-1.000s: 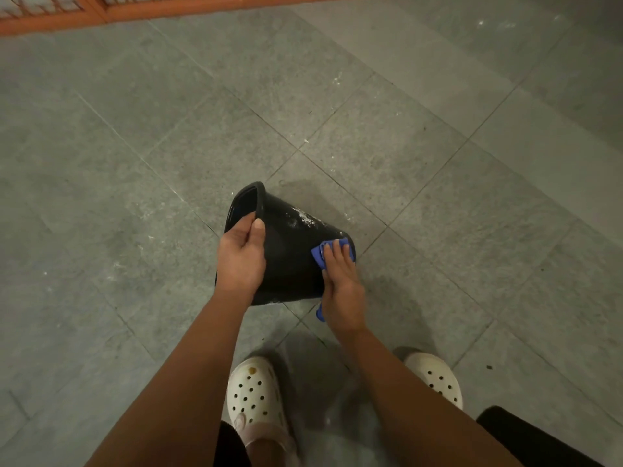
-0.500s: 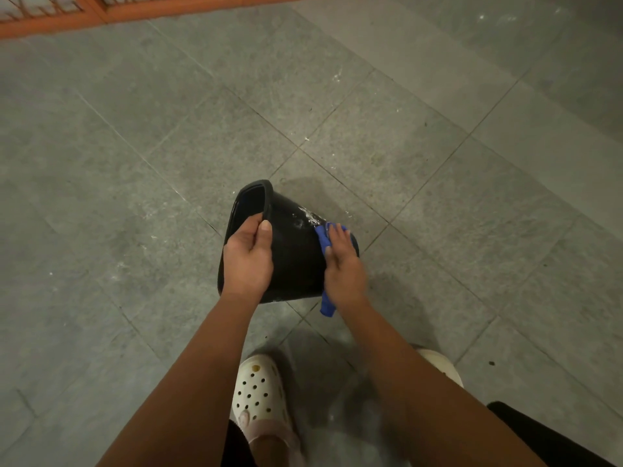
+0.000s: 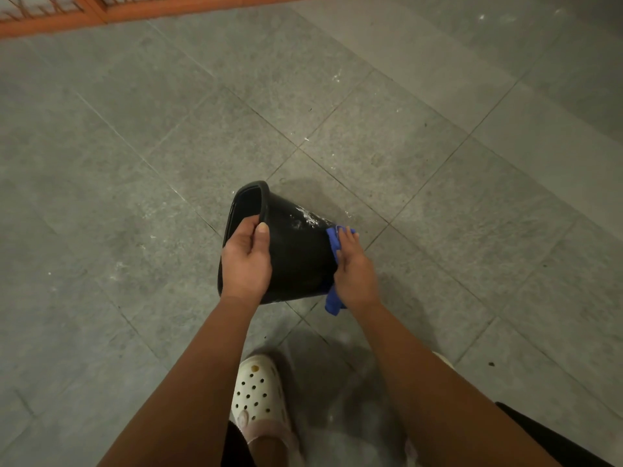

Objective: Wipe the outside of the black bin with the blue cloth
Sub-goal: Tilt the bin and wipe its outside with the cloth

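Grey floor tiles [image 3: 387,79] lie below; left hand [image 3: 245,261] grips the tipped bin [image 3: 296,251] by its rim, steadying it, while right hand [image 3: 354,267] presses the cloth [image 3: 333,242] flat-fingered against its side.

Your right hand [image 3: 354,276] covers most of the cloth [image 3: 333,243] and the bin [image 3: 296,254] base; left hand [image 3: 246,261] fingertips hidden inside rim.

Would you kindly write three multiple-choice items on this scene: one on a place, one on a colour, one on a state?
1. Where does the left hand grip the black plastic bin? A its rim; B its base; C a handle.
2. What colour is the folded cloth pressed under the right hand? A red; B blue; C white.
3. How does the bin stand? A upright; B tipped sideways; C upside down.
Answers: A, thumb and fingers pinch the rim; B, blue folds show; B, its mouth faces sideways.
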`<action>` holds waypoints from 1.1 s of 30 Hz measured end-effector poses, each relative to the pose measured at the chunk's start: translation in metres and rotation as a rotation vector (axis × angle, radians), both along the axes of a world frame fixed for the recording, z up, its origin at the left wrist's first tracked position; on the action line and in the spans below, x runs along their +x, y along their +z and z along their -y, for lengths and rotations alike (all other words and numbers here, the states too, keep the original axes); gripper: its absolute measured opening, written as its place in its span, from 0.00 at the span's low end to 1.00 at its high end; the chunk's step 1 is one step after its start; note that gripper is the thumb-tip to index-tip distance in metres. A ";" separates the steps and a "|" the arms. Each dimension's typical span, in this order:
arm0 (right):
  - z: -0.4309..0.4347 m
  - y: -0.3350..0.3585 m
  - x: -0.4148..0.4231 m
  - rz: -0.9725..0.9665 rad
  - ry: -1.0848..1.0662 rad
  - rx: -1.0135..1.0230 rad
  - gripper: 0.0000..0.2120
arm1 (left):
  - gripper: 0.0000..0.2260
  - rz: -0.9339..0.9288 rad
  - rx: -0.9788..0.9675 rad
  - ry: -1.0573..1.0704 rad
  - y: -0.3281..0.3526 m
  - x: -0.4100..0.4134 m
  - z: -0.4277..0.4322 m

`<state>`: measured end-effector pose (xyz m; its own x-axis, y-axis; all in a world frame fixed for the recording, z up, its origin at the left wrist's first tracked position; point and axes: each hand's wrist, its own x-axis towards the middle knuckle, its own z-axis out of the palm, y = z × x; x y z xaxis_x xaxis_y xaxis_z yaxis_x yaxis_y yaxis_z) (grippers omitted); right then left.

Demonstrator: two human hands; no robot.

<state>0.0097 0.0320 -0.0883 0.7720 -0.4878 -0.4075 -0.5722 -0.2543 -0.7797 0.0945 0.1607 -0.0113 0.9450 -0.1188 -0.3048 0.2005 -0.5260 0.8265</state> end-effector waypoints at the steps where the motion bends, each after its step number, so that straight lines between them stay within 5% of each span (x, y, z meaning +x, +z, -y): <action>1: 0.002 -0.002 0.000 -0.050 -0.020 -0.009 0.24 | 0.09 0.008 0.013 -0.010 0.000 0.000 0.002; 9: -0.016 0.021 0.007 0.056 -0.066 -0.080 0.25 | 0.10 0.056 0.074 -0.129 0.001 0.001 0.006; 16: 0.006 0.012 0.003 -0.192 -0.087 -0.069 0.24 | 0.13 0.082 0.076 -0.126 0.000 -0.001 0.004; 22: -0.012 0.020 0.005 0.081 -0.037 -0.153 0.24 | 0.09 0.043 0.075 -0.098 0.001 0.000 0.002; 27: 0.002 0.005 0.000 -0.023 -0.082 -0.031 0.21 | 0.08 -0.005 0.044 -0.148 0.006 -0.002 0.006; 33: -0.001 -0.003 -0.013 0.156 -0.092 -0.115 0.15 | 0.13 -0.102 0.166 -0.123 0.021 0.014 0.012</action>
<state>-0.0034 0.0328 -0.0912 0.7718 -0.5951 -0.2239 -0.4713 -0.2990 -0.8298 0.1083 0.1489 0.0099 0.8898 -0.1718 -0.4227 0.2039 -0.6791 0.7051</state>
